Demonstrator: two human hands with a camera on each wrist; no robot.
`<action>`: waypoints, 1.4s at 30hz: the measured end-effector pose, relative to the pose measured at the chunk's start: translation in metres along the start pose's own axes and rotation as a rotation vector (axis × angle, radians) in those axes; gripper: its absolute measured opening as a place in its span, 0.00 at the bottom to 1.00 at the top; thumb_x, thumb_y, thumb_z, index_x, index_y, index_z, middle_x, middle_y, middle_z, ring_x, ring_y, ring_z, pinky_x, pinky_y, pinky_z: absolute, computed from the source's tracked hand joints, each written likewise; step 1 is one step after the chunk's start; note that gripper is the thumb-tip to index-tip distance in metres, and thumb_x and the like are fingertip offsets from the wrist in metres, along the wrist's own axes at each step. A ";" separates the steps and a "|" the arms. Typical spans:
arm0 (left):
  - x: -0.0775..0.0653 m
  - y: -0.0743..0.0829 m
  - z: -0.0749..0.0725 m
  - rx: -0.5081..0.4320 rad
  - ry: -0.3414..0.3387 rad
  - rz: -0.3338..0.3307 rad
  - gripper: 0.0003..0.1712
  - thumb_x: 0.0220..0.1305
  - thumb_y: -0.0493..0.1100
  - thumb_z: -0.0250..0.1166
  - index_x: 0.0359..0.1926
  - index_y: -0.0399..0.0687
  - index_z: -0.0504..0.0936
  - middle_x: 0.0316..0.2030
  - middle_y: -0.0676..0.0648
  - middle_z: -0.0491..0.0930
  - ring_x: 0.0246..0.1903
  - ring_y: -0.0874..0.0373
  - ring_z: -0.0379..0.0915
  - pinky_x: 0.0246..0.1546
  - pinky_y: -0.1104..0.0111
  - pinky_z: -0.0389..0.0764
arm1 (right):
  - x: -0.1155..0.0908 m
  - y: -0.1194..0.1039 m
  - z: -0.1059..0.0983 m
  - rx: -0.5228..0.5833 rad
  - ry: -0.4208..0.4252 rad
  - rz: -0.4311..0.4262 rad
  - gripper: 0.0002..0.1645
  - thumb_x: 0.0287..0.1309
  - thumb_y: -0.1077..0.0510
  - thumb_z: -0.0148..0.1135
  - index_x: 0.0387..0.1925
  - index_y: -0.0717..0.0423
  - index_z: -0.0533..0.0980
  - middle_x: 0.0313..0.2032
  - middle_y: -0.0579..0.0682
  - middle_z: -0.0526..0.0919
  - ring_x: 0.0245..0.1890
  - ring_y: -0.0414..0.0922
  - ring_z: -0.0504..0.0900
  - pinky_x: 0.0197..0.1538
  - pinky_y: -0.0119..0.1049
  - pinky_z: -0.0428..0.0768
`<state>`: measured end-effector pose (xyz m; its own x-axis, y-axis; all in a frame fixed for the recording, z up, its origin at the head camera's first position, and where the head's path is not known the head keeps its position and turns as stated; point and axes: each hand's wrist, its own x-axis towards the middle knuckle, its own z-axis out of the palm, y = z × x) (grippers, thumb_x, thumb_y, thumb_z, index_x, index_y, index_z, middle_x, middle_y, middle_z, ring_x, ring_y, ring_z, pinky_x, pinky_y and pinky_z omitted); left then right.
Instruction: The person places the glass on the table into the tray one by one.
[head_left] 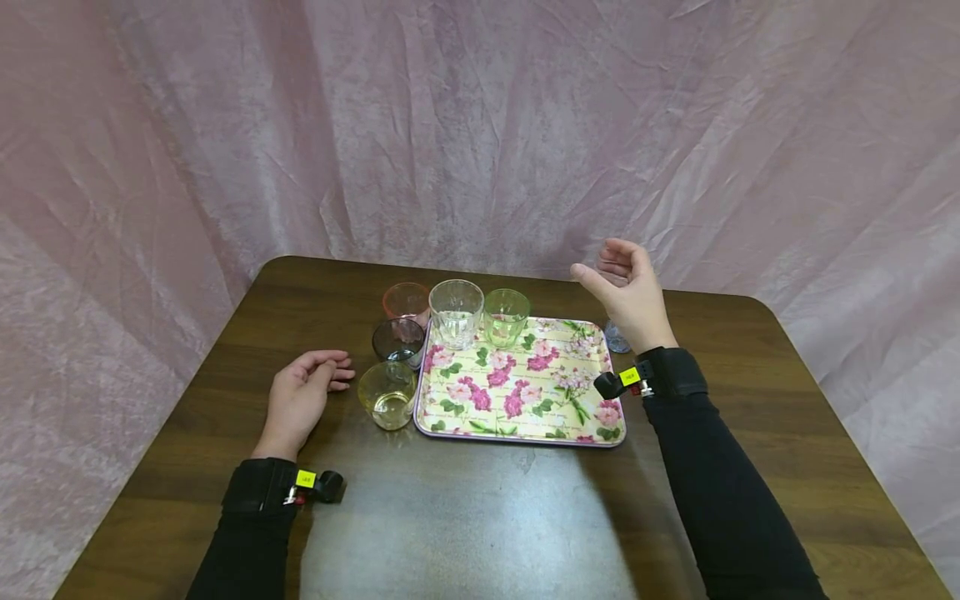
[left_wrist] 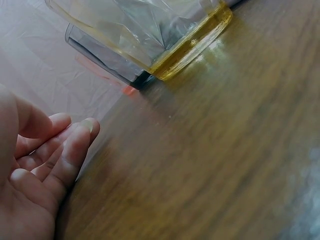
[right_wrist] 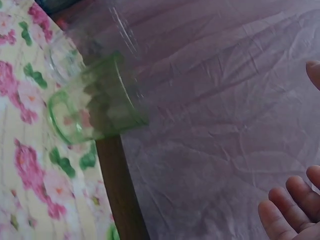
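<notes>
My left hand (head_left: 303, 396) rests by the table's left side with loosely bent fingers and nothing in them. Just right of it stands a yellow-tinted glass (head_left: 387, 400), with a dark grey glass (head_left: 398, 340) and a red-tinted glass (head_left: 407, 302) behind. Raised above the tray's right side, my right hand (head_left: 633, 300) has its thumb spread from the fingers and holds nothing. Below it is a bluish clear glass (head_left: 617, 338), partly hidden by the hand and wrist. A tall clear glass (head_left: 456, 317) and a green glass (right_wrist: 92, 102) stand upright on the flowered tray (head_left: 480, 417).
A brown wooden table (head_left: 750, 433) carries everything, with light glaring off its front middle. Pink cloth (head_left: 465, 150) hangs behind its far edge. The yellow, grey and red glasses line the tray's left edge closely.
</notes>
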<state>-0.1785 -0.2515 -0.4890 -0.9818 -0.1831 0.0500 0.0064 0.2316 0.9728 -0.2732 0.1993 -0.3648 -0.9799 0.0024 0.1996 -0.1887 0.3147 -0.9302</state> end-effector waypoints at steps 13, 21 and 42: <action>-0.002 0.003 0.001 0.008 -0.001 0.010 0.20 0.88 0.40 0.52 0.64 0.31 0.82 0.61 0.29 0.85 0.43 0.70 0.87 0.47 0.78 0.88 | -0.001 0.013 -0.042 -0.029 0.101 0.053 0.50 0.72 0.45 0.72 0.84 0.55 0.58 0.75 0.57 0.68 0.74 0.51 0.71 0.78 0.42 0.75; -0.001 0.001 0.000 0.007 0.003 0.007 0.20 0.88 0.40 0.52 0.64 0.32 0.83 0.61 0.30 0.85 0.43 0.70 0.87 0.46 0.78 0.88 | -0.002 0.029 -0.059 -0.066 0.161 0.095 0.51 0.72 0.41 0.72 0.84 0.52 0.59 0.74 0.52 0.69 0.73 0.47 0.71 0.75 0.39 0.76; -0.001 0.001 0.000 0.008 0.006 -0.020 0.20 0.88 0.42 0.52 0.65 0.34 0.83 0.62 0.31 0.85 0.43 0.71 0.87 0.47 0.77 0.88 | -0.012 0.088 -0.078 -0.192 0.129 0.283 0.57 0.72 0.29 0.66 0.86 0.52 0.56 0.78 0.58 0.67 0.72 0.49 0.70 0.67 0.36 0.75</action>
<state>-0.1776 -0.2512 -0.4876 -0.9806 -0.1933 0.0320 -0.0147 0.2355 0.9718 -0.2733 0.3005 -0.4251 -0.9731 0.2304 -0.0091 0.1164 0.4567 -0.8819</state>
